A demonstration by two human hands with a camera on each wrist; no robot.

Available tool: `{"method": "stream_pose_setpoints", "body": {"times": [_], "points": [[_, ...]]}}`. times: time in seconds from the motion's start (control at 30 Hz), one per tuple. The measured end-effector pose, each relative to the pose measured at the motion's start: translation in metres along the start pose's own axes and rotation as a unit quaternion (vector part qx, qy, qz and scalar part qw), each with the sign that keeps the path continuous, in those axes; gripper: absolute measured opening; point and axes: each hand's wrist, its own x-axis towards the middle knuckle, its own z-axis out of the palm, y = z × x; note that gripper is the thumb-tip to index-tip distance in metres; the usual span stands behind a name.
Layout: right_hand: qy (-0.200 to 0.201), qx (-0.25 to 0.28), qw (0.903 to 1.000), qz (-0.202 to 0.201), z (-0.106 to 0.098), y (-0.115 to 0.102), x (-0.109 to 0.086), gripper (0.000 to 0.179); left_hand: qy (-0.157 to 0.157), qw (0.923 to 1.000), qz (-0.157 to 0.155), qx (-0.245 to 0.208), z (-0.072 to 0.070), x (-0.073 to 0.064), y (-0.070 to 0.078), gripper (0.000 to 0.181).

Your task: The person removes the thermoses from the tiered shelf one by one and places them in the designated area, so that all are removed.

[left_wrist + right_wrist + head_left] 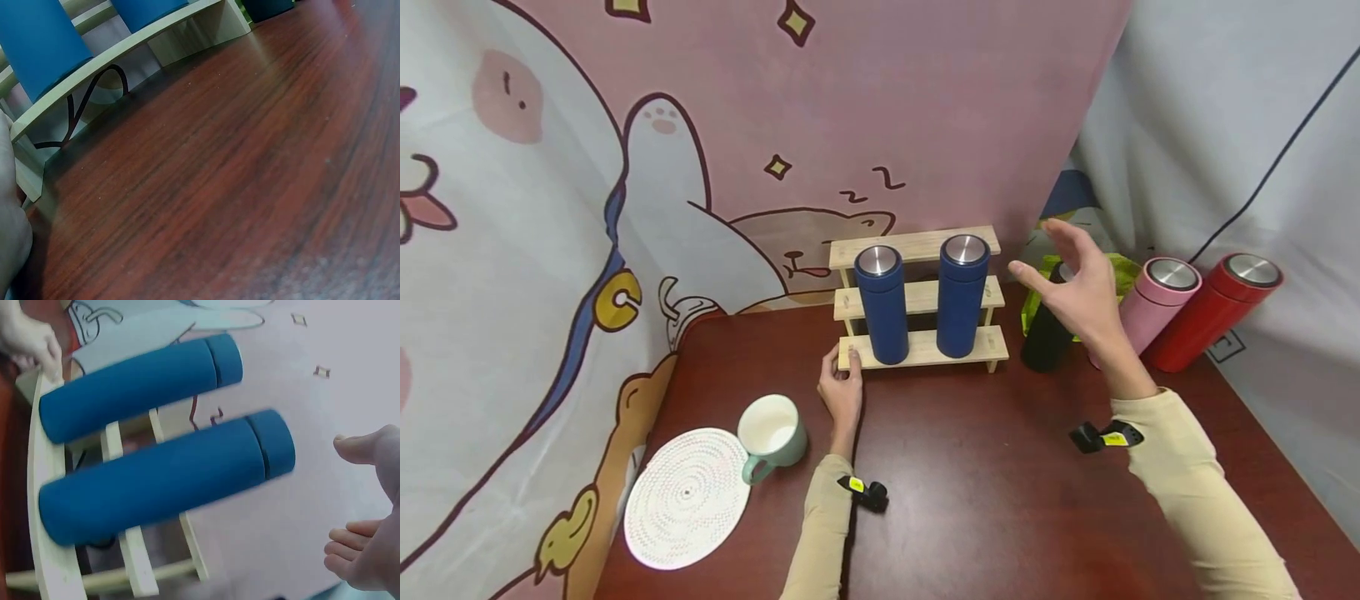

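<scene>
Bottles in matching blue, one left (885, 321) and one right (961, 308), stand upright before you on the lowest step (922, 348) of a small wooden rack (922, 297). Their long axes run vertically, nearly parallel, caps up, with a clear gap between the two. The rack's three steps climb away from you toward the pink printed cloth (955, 108), and each slat runs left to right across your view.

Both bottles are plain cylinders with a smooth, matte skin and a seam below the cap; each top carries a round disc of shiny, metallic silver. The rack is pale, bare wood with visible grain, flat slats on short legs, set on a glossy reddish-brown tabletop (985, 475).

Your left hand (841, 392) grips the left end of the lowest step, thumb over the front of the slat and fingers round its end, beside the left bottle. Your right hand (1082, 296) is raised to the right of the rack, thumb and fingers spread wide with nothing between them, well apart from the right bottle. In the head view it partly covers a black bottle (1045, 337).
</scene>
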Motion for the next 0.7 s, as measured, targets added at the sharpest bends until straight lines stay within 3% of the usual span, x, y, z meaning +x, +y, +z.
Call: {"method": "stream_pose_setpoints", "body": {"times": [0.4,0.7], "points": [[-0.054,0.064,0.9963,0.018,0.043,-0.003,0.006,0.075,0.016,0.9998,0.007,0.005,0.004,-0.001,0.003,0.036],[-0.080,0.064,0.9945,0.022,0.070,0.006,0.009,0.081,0.009,0.9998,0.016,0.003,-0.004,-0.010,0.044,0.036]]}}
